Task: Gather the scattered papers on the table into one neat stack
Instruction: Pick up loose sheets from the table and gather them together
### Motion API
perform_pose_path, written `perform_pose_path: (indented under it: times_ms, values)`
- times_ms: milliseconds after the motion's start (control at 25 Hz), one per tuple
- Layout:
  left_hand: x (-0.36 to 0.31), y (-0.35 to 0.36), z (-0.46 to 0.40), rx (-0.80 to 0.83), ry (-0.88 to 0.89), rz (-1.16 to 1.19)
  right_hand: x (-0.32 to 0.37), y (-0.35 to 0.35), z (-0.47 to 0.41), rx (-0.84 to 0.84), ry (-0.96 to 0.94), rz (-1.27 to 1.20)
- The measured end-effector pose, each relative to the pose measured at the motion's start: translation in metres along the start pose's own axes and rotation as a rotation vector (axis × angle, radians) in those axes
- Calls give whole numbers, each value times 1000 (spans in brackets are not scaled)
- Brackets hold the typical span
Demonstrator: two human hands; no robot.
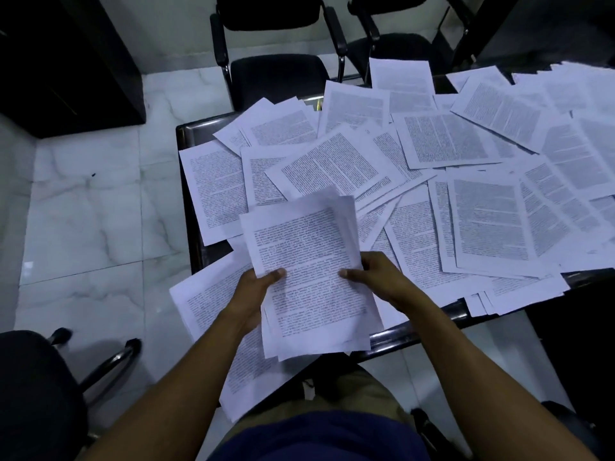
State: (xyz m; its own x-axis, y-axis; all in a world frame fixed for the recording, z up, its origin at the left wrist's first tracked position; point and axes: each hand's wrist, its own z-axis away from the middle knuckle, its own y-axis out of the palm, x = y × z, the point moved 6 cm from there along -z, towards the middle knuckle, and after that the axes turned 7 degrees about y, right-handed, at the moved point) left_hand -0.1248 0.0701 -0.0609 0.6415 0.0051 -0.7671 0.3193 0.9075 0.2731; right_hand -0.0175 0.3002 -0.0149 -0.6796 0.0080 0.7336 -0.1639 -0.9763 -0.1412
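Observation:
Both hands hold a loose bundle of printed papers [306,261] above the near left corner of the table. My left hand [258,292] grips its left edge, thumb on top. My right hand [372,277] grips its right edge, thumb on top too. The sheets in the bundle are uneven, with edges fanning out at the top and bottom. Many more printed sheets [466,181] lie scattered and overlapping across the dark table [189,134]. One large sheet [206,304] hangs over the near left corner, under my left forearm.
Black office chairs stand beyond the table's far edge [276,78] and at my near left [36,387]. A dark cabinet [66,61] fills the far left. White marble floor [86,227] lies left of the table. Some sheets overhang the near table edge [482,304].

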Motion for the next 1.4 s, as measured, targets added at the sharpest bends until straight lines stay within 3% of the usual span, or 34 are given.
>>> perform_pose_path:
  times_ms: [200,400,560,800,1040,1200,1400]
  values:
    - [-25,21,-31,-144,15,71,22,-23,-39,-135,-34,29]
    - [-47,59,-87,-243,66,266,64,-108,-97,-379,-100,42]
    - [-14,69,-101,-361,23,522,99,-170,-168,-447,-111,383]
    - [38,121,-104,-564,-137,633,131,-213,-268,-385,-124,725]
    - [54,209,-113,-516,-286,791,186,-161,-304,-89,-434,1175]
    - [55,233,-114,-483,-356,792,198,-122,-325,67,-486,1429]
    - [61,231,-118,-479,-442,630,190,-120,-321,-19,-498,1588]
